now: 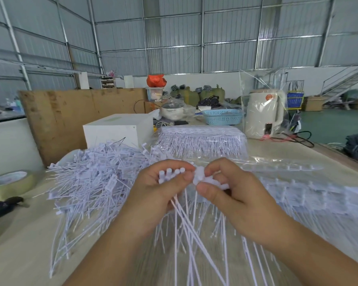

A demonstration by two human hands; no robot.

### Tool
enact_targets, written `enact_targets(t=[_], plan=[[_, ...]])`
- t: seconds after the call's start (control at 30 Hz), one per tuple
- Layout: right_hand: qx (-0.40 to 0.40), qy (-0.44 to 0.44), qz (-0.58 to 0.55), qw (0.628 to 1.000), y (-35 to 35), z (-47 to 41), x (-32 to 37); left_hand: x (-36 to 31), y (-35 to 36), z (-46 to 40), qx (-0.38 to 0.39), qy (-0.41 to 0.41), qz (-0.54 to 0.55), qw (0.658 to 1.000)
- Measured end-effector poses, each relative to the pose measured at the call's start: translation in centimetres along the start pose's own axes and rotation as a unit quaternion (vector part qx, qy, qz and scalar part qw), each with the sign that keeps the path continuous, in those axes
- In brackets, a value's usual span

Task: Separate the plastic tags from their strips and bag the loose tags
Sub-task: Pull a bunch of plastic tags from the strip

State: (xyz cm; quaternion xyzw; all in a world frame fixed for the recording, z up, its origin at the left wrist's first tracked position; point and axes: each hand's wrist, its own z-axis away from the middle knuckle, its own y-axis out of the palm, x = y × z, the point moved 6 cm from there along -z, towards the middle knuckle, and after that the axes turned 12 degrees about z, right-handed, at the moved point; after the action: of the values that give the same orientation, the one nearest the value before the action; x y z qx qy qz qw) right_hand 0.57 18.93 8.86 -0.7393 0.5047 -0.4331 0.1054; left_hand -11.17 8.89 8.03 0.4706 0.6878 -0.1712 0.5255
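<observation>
Head view: at centre, both hands work one tag strip (196, 178). The left hand (157, 190) is clenched round a bunch of already-held tags, their heads poking up at 12 o'clock of the fist and their thin tails hanging toward 6. The right hand (221, 188) pinches the strip's white heads between thumb and forefinger. A big pile of loose tags (91, 174) lies on the worktop (19, 244) at 9 o'clock; uncut strips in a clear bag (203, 141) sit at 12. The tags look feather-light, springy and slick; the tails bend, so grip at the stiff heads and snap there.
</observation>
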Motion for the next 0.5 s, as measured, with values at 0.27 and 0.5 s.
enact_targets(t=[0.27,0.5], plan=[[0.042,-0.006,0.035,0.998,0.1,0.0,-0.8,0.3,0.6,0.2,0.117,-0.047,-0.073,0.989],[0.082,0.001,0.085,0.993,0.8,0.2,-0.8,0.4,0.4,0.4,0.16,-0.074,-0.093,0.98]])
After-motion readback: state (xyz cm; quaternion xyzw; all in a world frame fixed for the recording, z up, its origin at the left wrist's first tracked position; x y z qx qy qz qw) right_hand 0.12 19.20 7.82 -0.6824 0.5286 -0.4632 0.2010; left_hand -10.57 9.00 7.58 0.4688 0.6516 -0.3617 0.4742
